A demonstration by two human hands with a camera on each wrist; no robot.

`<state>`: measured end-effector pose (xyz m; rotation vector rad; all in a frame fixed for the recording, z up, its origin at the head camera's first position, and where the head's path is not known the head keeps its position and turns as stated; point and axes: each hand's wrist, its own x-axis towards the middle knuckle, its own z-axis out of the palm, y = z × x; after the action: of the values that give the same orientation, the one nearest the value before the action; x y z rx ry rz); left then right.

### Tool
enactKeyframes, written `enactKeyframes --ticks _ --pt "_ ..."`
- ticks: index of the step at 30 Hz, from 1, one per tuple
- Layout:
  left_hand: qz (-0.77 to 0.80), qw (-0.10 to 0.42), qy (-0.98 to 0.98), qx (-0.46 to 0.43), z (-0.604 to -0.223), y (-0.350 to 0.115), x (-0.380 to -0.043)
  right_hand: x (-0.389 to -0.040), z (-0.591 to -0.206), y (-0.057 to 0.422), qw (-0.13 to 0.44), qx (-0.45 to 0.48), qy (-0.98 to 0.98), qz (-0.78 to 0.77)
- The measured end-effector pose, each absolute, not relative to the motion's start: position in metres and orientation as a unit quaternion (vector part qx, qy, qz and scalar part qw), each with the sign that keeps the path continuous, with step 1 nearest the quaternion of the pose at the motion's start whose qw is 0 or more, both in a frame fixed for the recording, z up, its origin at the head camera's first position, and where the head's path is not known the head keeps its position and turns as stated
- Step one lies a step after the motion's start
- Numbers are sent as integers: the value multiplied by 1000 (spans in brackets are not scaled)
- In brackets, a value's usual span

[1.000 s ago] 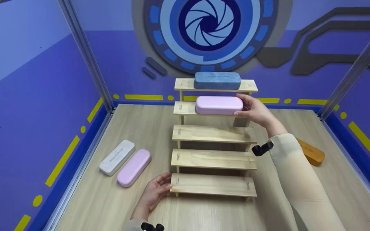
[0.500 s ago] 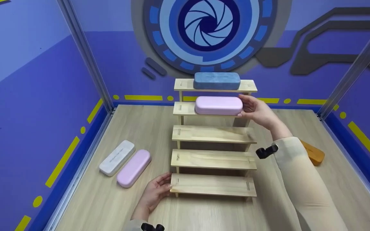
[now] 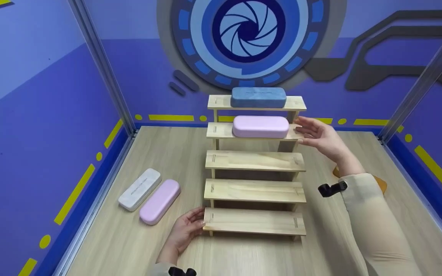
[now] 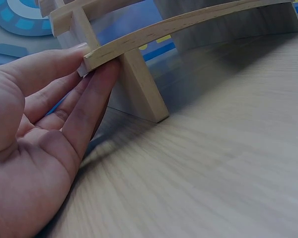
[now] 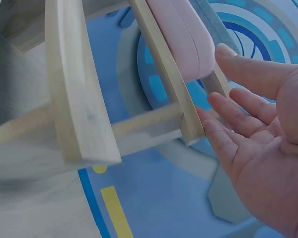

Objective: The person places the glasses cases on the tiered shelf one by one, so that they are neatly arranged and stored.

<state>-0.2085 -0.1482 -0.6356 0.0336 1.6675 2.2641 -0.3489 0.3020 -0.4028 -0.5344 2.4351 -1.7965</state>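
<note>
A stepped wooden rack stands in the middle of the table. Thumb above and fingers below, my left hand pinches the left end of its lowest shelf. On the second shelf from the top lies a pink glasses case. My right hand is apart from that case, just off the shelf's right end, its fingers extended and holding nothing. In the right wrist view the hand is beside the shelf end, below the pink case. A blue glasses case rests on the top shelf.
Left of the rack, a grey-white glasses case and a second pink case lie side by side on the table. An orange-brown case lies at the right, partly hidden by the right forearm. Patterned panels enclose the table.
My right hand has let go of the pink case on the second shelf and drawn away to the right. The case stays in place. My left hand keeps its hold on the rack.
</note>
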Motion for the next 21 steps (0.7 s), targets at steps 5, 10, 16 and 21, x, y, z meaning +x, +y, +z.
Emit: enactKeyframes --ticks 5,10,16,21 --pt "791 165 590 13 -635 -149 -210 -341 -402 315 18 -159 808 -567" --pt "791 164 589 14 -636 -149 -210 -332 -404 329 6 -159 805 -572" --pt "793 163 586 17 -637 -149 -210 -322 -411 351 -12 -180 774 -607" --pt "795 162 584 19 -639 -149 -209 -316 -418 370 -24 -171 774 -609"
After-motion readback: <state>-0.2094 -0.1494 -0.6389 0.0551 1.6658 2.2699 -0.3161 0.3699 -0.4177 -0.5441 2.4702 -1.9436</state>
